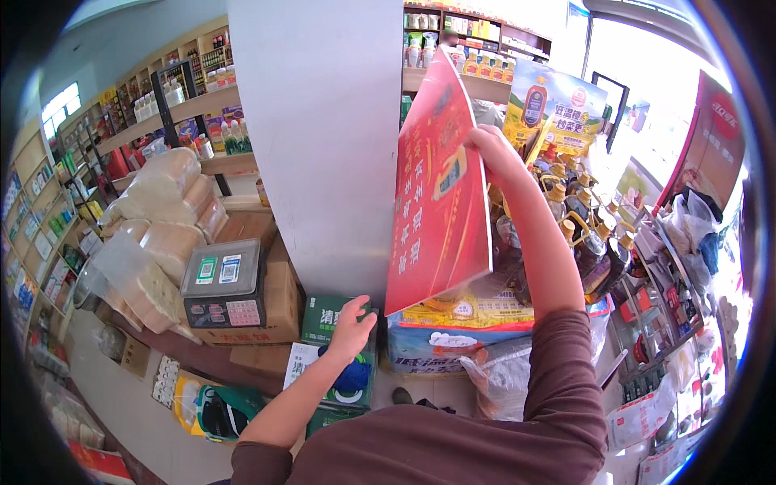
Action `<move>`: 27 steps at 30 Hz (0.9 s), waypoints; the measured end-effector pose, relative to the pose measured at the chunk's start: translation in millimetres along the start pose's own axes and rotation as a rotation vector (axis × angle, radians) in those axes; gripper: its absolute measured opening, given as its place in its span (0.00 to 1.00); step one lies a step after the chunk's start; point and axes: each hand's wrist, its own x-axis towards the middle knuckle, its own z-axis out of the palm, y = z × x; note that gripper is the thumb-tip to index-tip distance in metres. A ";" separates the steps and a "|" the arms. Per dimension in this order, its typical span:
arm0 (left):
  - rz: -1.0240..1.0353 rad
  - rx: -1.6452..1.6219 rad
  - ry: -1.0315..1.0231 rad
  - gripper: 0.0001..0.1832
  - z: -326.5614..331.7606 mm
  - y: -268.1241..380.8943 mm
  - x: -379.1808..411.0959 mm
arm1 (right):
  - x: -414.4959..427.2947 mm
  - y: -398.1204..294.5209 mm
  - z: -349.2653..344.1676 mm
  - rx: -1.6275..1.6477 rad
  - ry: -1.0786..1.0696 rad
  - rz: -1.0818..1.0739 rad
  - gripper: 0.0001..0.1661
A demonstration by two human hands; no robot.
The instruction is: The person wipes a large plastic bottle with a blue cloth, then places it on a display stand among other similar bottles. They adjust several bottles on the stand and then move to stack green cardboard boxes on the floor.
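Note:
My right hand grips the right edge of a large red display board, which is printed with an oil bottle and white characters. The board stands tilted beside a white pillar, its lower end above a stack of oil packaging. My left hand is empty with its fingers apart, over or near a green printed carton; whether it touches the carton I cannot tell. Below that hand, a dark blue bundle lies on another green box. Part of the pillar is hidden behind the board.
Large oil bottles with yellow caps crowd the right side, below a yellow-blue display sign. To the left, a scale sits on a cardboard carton, next to bagged noodles. Behind the board, a person is partly visible.

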 end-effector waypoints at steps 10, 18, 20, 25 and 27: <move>-0.092 -0.235 0.079 0.34 58.3 -90.3 88.9 | 122.7 -12.0 20.8 0.002 -0.108 0.137 0.21; -0.198 -0.105 -0.027 0.48 79.3 -91.4 119.9 | 148.0 -24.2 50.1 -0.213 -0.231 0.018 0.18; -0.160 -0.126 -0.067 0.52 88.8 -90.2 140.5 | 155.3 -28.2 51.3 -0.351 -0.274 0.026 0.17; 0.023 0.095 -0.002 0.59 119.5 -107.6 209.7 | 158.6 -29.6 53.5 -0.189 -0.218 0.085 0.18; 0.077 0.118 0.071 0.61 132.0 -143.6 237.3 | 160.4 -24.7 51.6 -0.224 -0.268 0.029 0.18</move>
